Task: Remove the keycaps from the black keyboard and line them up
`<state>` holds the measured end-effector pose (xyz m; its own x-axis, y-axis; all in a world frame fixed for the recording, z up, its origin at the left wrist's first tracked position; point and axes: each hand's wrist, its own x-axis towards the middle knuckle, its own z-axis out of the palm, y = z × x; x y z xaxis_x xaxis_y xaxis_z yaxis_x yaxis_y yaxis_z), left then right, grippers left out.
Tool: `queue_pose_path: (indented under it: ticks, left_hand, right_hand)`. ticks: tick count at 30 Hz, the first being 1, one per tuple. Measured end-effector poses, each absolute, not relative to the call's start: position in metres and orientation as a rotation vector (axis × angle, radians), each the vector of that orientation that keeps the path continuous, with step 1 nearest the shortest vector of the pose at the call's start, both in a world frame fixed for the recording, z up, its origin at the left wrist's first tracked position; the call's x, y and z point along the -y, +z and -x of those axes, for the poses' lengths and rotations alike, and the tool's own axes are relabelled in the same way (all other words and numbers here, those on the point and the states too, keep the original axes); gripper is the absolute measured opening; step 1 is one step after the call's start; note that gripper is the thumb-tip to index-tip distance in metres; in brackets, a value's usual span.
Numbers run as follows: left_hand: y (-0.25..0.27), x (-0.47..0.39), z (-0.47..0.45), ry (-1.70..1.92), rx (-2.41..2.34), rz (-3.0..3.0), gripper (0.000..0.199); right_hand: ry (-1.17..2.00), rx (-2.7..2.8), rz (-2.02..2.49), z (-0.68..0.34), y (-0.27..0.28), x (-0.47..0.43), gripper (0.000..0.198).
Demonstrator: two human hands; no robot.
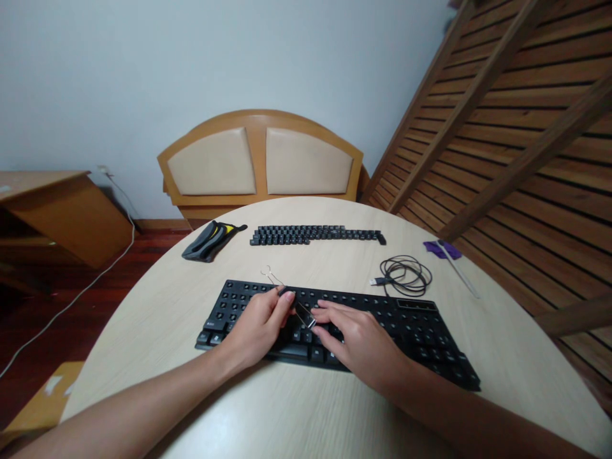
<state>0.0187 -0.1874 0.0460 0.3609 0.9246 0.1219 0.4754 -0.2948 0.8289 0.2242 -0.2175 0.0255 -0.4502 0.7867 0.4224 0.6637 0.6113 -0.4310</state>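
A black keyboard (406, 322) lies in front of me, with many of its upper keycaps off and its bare key sockets showing. My left hand (262, 322) is closed around the dark handle of a wire keycap puller (271, 276). One wire end points up and away from me, and the other points down to the right. At that lower end is a black keycap (311, 323), tilted above the keyboard. My right hand (356, 331) has its thumb and fingertips on this keycap. Bottom-row keys remain seated under and between my hands.
Rows of removed keycaps (306, 234) are lined up farther back on the round table (157, 331). A coiled USB cable (406, 277) lies behind the keyboard. At left is a folded grey and yellow cloth item (210, 242); at right, a slim stick (456, 268) rests on a purple cloth (449, 250).
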Motion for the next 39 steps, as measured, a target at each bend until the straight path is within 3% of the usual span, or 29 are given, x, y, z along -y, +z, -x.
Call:
queue_pose_path:
  ticks: [23,34,39]
  left_hand:
    - [0.041,0.183,-0.02,0.858,-1.332,-1.979,0.043]
    - [0.034,0.181,-0.019,0.816,-1.332,-1.995,0.042]
    - [0.033,0.181,-0.019,0.805,-1.343,-1.997,0.042]
  right_hand:
    - [0.441,2.043,1.327,-0.223,0.042,0.21,0.015]
    - [-0.062,2.306,1.677,-0.231,0.071,0.123,0.021]
    - [-0.124,2.268,1.767,-0.227,0.075,0.071,0.025]
